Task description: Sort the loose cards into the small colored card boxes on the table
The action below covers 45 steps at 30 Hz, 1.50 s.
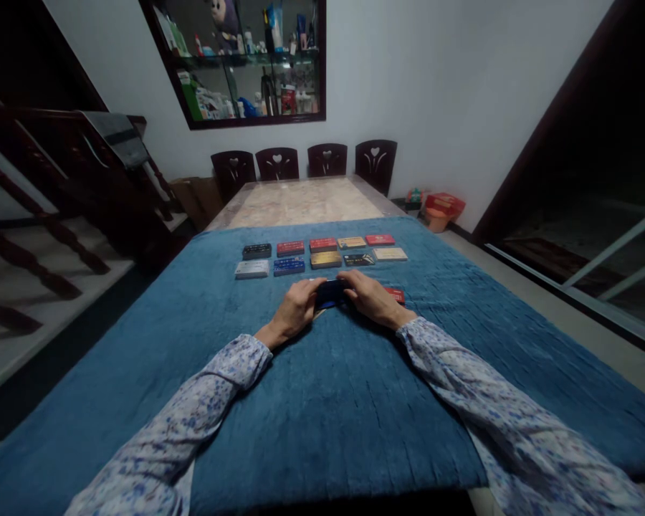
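Note:
My left hand and my right hand meet over the middle of the blue cloth, their fingers closed on the two ends of a dark blue stack of cards. Beneath my left fingers a thin pale edge shows; I cannot tell what it belongs to. Partly hidden behind my right hand lies a red card stack. Beyond my hands are two rows of card stacks, among them a silver stack, a blue stack, a gold stack and a black stack.
The cloth covers the near part of a long marble-topped table. Several dark chairs stand at its far end. Left is a wooden stair railing; at the right back an orange bucket sits on the floor.

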Motion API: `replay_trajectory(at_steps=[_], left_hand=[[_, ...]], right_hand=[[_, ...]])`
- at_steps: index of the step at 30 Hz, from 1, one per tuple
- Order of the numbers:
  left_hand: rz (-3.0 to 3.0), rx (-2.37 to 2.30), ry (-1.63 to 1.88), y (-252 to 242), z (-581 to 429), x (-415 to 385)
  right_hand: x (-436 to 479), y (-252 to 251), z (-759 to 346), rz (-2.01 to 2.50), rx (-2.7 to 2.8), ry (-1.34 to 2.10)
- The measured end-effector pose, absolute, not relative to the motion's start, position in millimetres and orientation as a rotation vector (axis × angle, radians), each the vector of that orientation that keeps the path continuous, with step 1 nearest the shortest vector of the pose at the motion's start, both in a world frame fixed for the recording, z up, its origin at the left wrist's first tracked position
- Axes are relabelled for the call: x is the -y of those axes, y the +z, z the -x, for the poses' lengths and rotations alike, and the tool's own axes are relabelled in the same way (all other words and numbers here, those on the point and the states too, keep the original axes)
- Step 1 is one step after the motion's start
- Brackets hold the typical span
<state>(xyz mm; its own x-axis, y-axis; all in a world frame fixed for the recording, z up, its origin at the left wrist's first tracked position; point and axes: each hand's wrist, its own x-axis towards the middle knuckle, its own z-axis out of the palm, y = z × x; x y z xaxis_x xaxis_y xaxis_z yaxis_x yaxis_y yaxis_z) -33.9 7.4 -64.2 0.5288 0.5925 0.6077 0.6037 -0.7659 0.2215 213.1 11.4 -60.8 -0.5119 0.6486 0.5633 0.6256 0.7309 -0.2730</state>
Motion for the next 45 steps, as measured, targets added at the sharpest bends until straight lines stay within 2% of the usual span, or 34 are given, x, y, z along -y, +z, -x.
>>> replay_trajectory(at_steps=[13,25,45], left_hand=[[2.799,1.132,-1.054,-65.0,30.0,-7.8],[2.849,1.126,-1.117,-67.4,31.3,-8.3],[2.883,1.21,-0.933,-55.3,36.1,-6.0]], right_hand=[[-16.5,-72.1,-214.4,0.843,2.34,-0.095],[-18.7,-71.2,-217.9,0.8,2.349,0.015],[-18.9,-60.5,-223.3,0.784,2.422,0.059]])
